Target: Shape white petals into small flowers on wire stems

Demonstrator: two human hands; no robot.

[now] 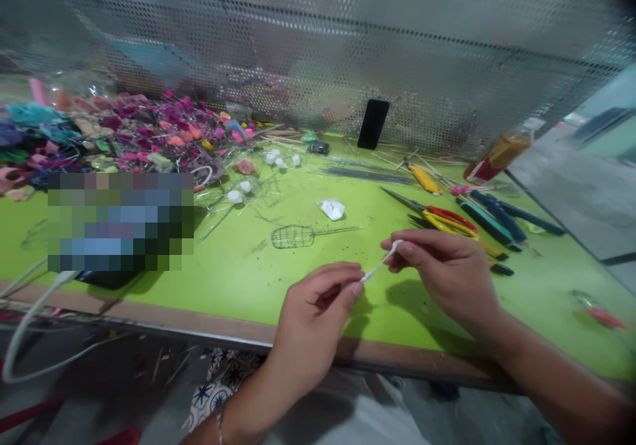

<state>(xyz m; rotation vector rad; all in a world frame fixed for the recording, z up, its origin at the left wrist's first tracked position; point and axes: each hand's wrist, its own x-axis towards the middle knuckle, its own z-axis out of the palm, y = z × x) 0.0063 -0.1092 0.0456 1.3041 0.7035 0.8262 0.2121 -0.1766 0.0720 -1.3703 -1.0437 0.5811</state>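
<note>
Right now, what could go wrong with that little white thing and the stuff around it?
The thin white piece stretched between the left hand and right hand might tear if tugged hard. The scissors lie just beyond the right hand, so their pointed blade could scratch it. A bump might bend the wire frame.

The left hand (315, 316) and right hand (454, 276) are left bare, as are both forearms (541, 365), while a thin, pale bracelet (220, 425) is worn around the left wrist (233, 418). Below the table's (238, 319) near edge, white cloth (211, 392) printed with dark stars and ringed circles is seen beside plain greyish-white fabric (342, 415).
</note>
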